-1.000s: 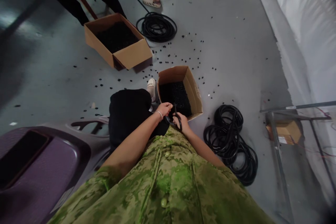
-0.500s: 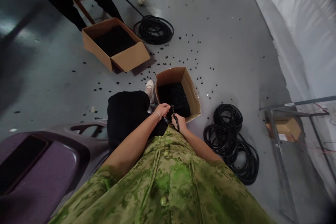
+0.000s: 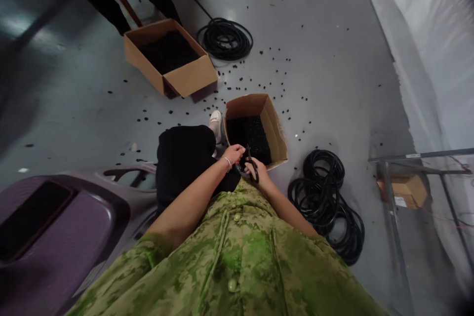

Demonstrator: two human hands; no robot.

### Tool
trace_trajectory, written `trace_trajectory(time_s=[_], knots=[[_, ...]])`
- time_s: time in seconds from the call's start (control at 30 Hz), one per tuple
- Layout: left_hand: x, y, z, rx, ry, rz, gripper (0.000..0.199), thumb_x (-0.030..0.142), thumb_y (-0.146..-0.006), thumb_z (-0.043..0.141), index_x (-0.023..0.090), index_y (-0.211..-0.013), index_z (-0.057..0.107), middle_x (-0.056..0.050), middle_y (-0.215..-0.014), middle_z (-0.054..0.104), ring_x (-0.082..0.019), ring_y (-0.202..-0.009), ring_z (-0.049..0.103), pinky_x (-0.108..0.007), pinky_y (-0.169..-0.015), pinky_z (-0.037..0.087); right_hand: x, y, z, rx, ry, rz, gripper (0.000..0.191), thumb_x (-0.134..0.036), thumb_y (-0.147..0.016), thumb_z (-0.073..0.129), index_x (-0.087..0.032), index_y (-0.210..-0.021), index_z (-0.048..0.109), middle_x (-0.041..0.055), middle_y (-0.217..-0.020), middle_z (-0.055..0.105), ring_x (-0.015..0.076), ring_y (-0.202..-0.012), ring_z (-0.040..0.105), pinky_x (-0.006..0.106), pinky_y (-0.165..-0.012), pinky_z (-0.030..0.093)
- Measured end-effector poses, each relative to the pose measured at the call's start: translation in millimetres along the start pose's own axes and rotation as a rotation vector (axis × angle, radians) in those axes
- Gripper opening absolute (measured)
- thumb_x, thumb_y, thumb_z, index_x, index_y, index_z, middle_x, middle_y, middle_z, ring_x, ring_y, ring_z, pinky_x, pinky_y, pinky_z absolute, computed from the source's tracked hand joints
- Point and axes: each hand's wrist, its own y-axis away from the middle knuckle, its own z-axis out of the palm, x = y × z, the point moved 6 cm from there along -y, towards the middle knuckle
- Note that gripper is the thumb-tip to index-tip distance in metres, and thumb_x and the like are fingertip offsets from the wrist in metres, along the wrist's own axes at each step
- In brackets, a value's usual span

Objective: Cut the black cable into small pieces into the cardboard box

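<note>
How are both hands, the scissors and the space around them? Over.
Right hand holding scissors. Left hand close beside them, contents too small to tell. Open box right at the hands; black coil on floor, farther right.

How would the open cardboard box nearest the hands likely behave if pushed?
The open cardboard box may flex, since its walls look slightly bent. It would probably slide rather than tip, as its black contents lie well below the rim. Those contents could spill if it did tilt, because the top is open.
</note>
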Motion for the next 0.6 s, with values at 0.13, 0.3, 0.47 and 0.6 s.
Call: trace_trajectory(time_s=[0.13,0.3,0.47,0.6], knots=[[-2,-1,1.1,-0.020,-0.031,-0.008,0.017,0.026,-0.085,0.068,0.016,-0.077,0.057,0.007,-0.052,0.042,-0.004,-0.040,0.034,-0.016,-0.042,0.024,-13,-1,2,-0.072,-0.099,0.061,0.037,-0.047,-0.079,0.064,-0.017,-0.102,0.064,0.0021,-0.075,0.067,0.0119,-0.060,0.060,0.022,-0.057,0.048],[-1,1,3.3,-0.064,-0.103,-0.056,0.016,0.023,-0.087,0.065,0.016,-0.076,0.056,0.007,-0.051,0.042,-0.004,-0.038,0.032,-0.016,-0.042,0.023,-7,0,3,-0.026,-0.022,0.052,0.027,-0.042,-0.080,0.060,-0.018,-0.094,0.062,-0.0007,-0.068,0.064,0.0125,-0.058,0.059,0.022,-0.057,0.047],[0,2,2.7,-0.073,-0.086,-0.077,0.018,0.019,-0.090,0.060,0.016,-0.075,0.051,0.008,-0.050,0.040,-0.003,-0.037,0.029,-0.016,-0.041,0.020,9,2,0,0.084,0.278,-0.089,0.022,-0.032,-0.080,0.053,-0.024,-0.096,0.065,-0.0049,-0.069,0.063,0.0114,-0.061,0.058,0.019,-0.060,0.044],[-1,0,0.1,-0.050,-0.036,-0.098,0.021,0.020,-0.091,0.060,0.017,-0.074,0.048,0.008,-0.049,0.039,-0.003,-0.035,0.027,-0.016,-0.041,0.019,14,0,-1,0.125,0.374,-0.103,0.020,-0.030,-0.078,0.054,-0.025,-0.092,0.068,-0.0045,-0.070,0.065,0.0117,-0.065,0.058,0.018,-0.063,0.043]])
